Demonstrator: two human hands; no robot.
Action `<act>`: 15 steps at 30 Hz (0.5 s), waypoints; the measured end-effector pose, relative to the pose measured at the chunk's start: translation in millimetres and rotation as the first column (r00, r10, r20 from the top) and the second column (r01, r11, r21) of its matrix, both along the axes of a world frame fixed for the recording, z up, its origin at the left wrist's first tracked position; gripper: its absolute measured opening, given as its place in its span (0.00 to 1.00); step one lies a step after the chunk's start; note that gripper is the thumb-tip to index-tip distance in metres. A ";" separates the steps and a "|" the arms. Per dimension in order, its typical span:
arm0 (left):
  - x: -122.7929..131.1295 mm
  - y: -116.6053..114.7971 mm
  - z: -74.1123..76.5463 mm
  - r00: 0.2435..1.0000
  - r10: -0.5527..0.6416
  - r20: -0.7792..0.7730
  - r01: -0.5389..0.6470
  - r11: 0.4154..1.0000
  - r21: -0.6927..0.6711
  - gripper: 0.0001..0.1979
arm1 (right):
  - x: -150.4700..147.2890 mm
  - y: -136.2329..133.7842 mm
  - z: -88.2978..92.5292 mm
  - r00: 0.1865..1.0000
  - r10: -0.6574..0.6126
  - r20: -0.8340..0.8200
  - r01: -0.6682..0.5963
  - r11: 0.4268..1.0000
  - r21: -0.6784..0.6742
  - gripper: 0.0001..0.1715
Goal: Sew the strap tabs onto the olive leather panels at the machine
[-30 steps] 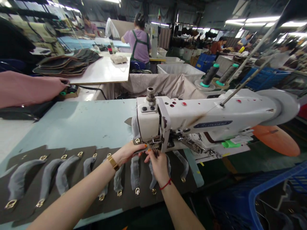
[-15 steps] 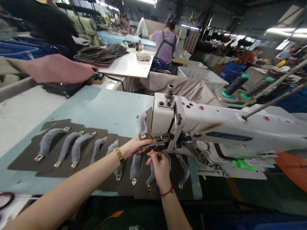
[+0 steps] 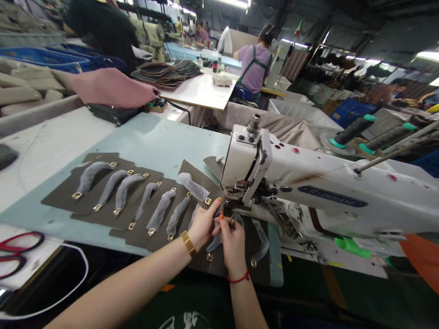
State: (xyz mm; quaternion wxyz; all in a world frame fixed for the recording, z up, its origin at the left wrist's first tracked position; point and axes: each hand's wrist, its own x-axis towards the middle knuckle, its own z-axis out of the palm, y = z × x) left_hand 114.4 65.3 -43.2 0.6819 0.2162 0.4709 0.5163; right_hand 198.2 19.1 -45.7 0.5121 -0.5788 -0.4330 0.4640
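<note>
Scissors (image 3: 20, 249), one red-handled pair, are lying at the near left edge. Left hand (image 3: 203, 224), with one gold band (image 3: 188, 243) at the wrist, is pinching the near end of one dark panel (image 3: 203, 176) between thumb and fingers. Panel is extending away beyond those fingers; its one visible buckle (image 3: 208, 201) is sitting just beside the thumb. Right hand (image 3: 234, 240), with one red cord (image 3: 238, 277), is pinching one small dark object, too small to identify. On the pale blue tabletop (image 3: 164, 141), six wrapped straps (image 3: 160, 211) are lying in full view left of the left hand; others are partly hidden. One white sewing machine (image 3: 291, 160) is standing right of the held panel. Beyond it, two dark thread cones (image 3: 355, 130) are showing. Farther: one co-worker (image 3: 255, 64) in purple is facing away.
</note>
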 end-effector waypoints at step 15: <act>-80.9 -23.5 50.5 0.582 -0.616 -0.531 0.723 0.691 -0.009 0.15 | 48.9 -36.4 -3.0 0.961 0.007 0.276 0.028 0.992 -0.123 0.22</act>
